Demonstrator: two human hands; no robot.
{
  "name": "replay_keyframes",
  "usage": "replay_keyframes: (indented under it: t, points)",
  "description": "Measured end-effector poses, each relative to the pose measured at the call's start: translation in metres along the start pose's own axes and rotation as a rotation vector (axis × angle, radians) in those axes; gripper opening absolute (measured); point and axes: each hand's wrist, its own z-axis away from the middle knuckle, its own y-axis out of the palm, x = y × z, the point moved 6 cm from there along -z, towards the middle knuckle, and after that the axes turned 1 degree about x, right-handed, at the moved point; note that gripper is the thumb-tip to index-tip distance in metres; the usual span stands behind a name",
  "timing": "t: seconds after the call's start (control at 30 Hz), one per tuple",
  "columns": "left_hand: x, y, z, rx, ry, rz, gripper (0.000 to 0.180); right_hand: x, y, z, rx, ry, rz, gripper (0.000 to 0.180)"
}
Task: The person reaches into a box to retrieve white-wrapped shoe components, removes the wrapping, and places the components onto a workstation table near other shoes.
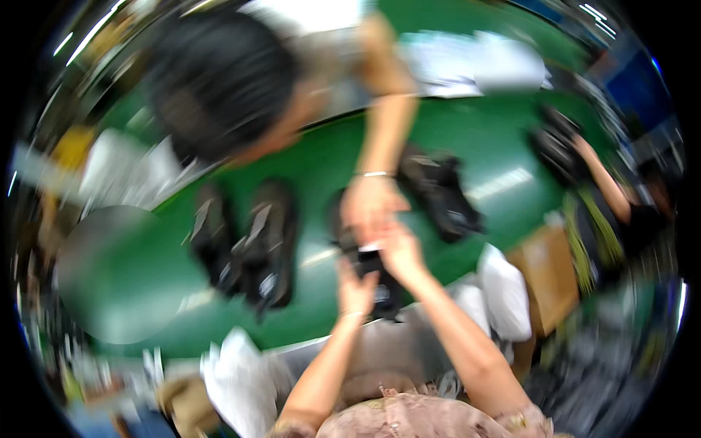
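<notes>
A black sandal [387, 296] lies on the green table in front of me, its straps toward my side. My left hand [356, 290] grips its left side, with the thumb over the strap. My right hand [400, 254] is at the sandal's far right side, its fingers blurred and partly covered. Another person's hand [374, 204], with a thin bracelet at the wrist, reaches from across the table and meets my right fingers. A small white piece [371, 247] shows between these hands, too smeared to name. Part of another dark sandal shows beside that person's hand.
A pair of dark sandals [269, 248] lies to the left, another pair [442, 193] to the right. On the far right, a co-worker's hand [584, 150] touches dark footwear [556, 150]. White bags [504, 292] and a cardboard box [546, 277] stand along the near edge.
</notes>
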Motion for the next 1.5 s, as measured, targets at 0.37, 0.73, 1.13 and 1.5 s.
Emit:
replay_keyframes:
  t: [0.37, 0.73, 1.13, 1.5]
  points:
    - [-0.109, -0.081, 0.12, -0.21, 0.486, -0.045, 0.053, -0.037, -0.055, -0.037, -0.15, -0.412, 0.26, 0.018]
    - [0.03, -0.324, 0.375, -1.043, -0.09, -0.283, 0.063, 0.136, -0.004, 0.114, 0.225, -0.55, 0.136, 0.028]
    - [0.082, -0.292, 0.396, -0.566, -0.29, -0.066, 0.078, 0.165, 0.209, 0.393, 1.235, 0.387, -0.466, 0.061]
    - [-0.014, -0.316, 0.312, -0.454, 0.075, 0.794, 0.061, 0.245, 0.132, 0.296, 0.683, 0.334, -1.02, 0.042]
